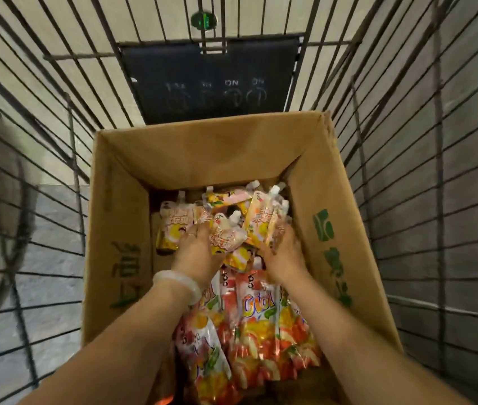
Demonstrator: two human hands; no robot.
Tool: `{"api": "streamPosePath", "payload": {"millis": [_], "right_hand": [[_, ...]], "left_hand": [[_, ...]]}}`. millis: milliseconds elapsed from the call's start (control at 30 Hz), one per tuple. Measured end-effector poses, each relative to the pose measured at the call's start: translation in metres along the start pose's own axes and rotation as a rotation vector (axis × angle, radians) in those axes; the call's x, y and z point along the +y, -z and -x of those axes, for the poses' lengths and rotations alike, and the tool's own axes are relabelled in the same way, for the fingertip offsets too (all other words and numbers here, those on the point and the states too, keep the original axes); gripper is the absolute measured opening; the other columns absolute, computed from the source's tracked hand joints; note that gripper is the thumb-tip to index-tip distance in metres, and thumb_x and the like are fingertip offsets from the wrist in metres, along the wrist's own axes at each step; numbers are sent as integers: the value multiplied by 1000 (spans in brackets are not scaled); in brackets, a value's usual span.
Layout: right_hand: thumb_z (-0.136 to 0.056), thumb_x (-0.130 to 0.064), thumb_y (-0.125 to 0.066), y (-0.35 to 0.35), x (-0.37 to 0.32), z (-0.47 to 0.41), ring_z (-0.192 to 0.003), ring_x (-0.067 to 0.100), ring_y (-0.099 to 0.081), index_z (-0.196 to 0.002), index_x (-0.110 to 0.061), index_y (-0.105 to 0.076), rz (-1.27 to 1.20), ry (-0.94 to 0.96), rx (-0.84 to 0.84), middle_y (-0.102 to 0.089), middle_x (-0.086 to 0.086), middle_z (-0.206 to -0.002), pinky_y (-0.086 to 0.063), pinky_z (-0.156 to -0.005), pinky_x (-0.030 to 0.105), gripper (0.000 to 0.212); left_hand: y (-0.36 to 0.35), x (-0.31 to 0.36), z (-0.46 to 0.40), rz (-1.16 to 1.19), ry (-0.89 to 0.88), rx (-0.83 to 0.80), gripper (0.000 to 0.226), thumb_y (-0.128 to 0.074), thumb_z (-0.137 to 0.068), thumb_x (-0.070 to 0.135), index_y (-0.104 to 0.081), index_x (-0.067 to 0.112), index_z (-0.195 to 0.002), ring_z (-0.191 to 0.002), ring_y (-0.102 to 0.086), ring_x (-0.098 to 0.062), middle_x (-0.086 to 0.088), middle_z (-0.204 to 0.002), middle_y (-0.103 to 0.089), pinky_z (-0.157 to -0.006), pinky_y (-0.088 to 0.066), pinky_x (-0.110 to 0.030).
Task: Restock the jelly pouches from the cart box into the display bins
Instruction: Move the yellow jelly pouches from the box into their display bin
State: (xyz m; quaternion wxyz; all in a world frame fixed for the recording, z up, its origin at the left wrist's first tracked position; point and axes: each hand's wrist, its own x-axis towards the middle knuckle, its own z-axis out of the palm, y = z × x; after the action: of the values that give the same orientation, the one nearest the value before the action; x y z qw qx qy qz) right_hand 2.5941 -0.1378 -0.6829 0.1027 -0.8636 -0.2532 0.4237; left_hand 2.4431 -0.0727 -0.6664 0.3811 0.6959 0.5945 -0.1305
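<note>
An open cardboard box (pixel 121 217) sits in a wire cart and holds many jelly pouches (pixel 258 323), pink, orange and yellow with white spouts. Both my arms reach down into the box. My left hand (pixel 196 247), with a pale bangle on its wrist, lies on a heap of pouches (pixel 226 238) at the box's far end, fingers spread over them. My right hand (pixel 283 249) is at the heap's right side, its fingers against a pouch (pixel 261 220) that stands tilted with its spout up. Whether either hand has closed round a pouch is hidden by the pouches.
The wire cart walls (pixel 424 171) rise close on the left, right and far sides of the box. A dark child-seat flap (pixel 211 80) hangs on the cart's far wall. Grey floor shows through the bars. No display bins are in view.
</note>
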Motion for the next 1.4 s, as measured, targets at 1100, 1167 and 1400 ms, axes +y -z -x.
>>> {"api": "streamPosePath", "payload": {"millis": [1100, 1167, 1400], "right_hand": [[-70, -73, -55, 53, -100, 96, -117, 24, -59, -122, -23, -58, -837, 29, -217, -63, 2, -126, -44, -103, 51, 73], [-89, -47, -55, 69, -113, 117, -108, 26, -64, -103, -22, -63, -897, 96, -238, -69, 6, -113, -48, -99, 50, 30], [-92, -39, -54, 104, -152, 193, -94, 23, -70, -97, -19, -65, -905, 361, -240, -74, 5, -98, -54, -89, 44, 23]], "left_hand": [[87, 31, 81, 1170, 141, 273, 17, -67, -85, 30, -51, 26, -92, -82, -66, -17, -5, -100, -66, -78, -56, -40], [107, 38, 99, 1188, 85, 324, 22, -69, -83, 33, -55, 27, -99, -87, -68, -17, -3, -101, -69, -79, -57, -40], [167, 40, 179, 1366, -109, 270, 24, -66, -86, 22, -64, 15, -109, -92, -71, -24, -6, -100, -74, -84, -56, -45]]}}
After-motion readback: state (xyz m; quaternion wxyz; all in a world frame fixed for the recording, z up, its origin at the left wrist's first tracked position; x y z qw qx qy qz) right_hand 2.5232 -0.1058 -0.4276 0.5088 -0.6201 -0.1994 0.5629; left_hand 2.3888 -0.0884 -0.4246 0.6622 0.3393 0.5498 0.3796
